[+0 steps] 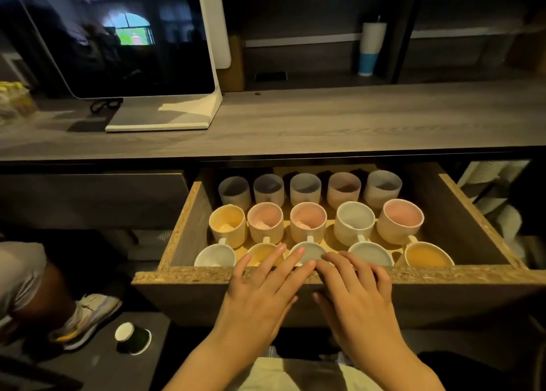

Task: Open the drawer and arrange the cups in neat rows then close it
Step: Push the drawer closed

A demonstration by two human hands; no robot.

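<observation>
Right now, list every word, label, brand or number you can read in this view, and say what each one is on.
No readable text anywhere in this view.
Monitor: screen dark, showing only reflections, no lettering.
White and blue tumbler: no legible print.
Cups in the drawer: plain glaze, no marks visible.
Small dark can on the floor: any label is too small and blurred to read.

Left hand (pixel 260 290) and right hand (pixel 354 290) lie flat, fingers extended, side by side
</observation>
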